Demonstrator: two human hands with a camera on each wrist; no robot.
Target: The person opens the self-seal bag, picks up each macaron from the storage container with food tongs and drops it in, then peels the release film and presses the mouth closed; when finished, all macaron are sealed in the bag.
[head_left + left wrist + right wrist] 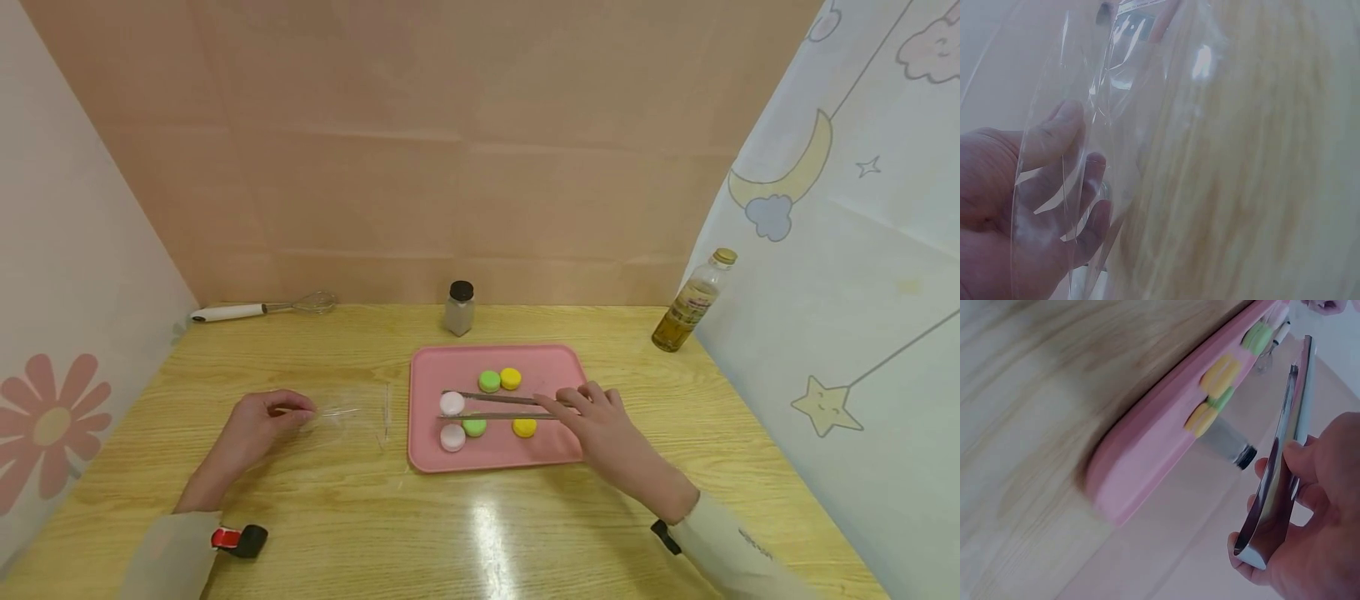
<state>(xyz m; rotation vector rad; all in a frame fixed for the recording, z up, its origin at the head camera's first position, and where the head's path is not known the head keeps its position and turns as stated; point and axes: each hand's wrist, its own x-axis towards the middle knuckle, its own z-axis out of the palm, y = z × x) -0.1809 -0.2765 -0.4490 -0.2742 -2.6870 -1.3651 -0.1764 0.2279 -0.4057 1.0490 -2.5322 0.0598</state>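
Observation:
On the left of the table, my left hand point(262, 421) pinches one edge of a clear plastic bag point(1122, 112) between thumb and fingers. The bag stretches towards the tray and is hard to make out in the head view. My right hand point(603, 425) grips metal tongs point(1279, 503), thumb on one arm and fingers round the other. Over the pink tray point(558, 362) the tongs' arms stand apart, their tips near a pale pink macaron point(452, 404). Also on the tray are another pale pink macaron point(452, 438), two green macarons point(490, 382) and two yellow macarons point(524, 428).
Behind the tray stands a small jar point(459, 315) with a black lid. A glass bottle point(686, 308) of amber liquid is at the back right. A whisk point(240, 311) with a white handle lies along the back left edge, and walls enclose three sides.

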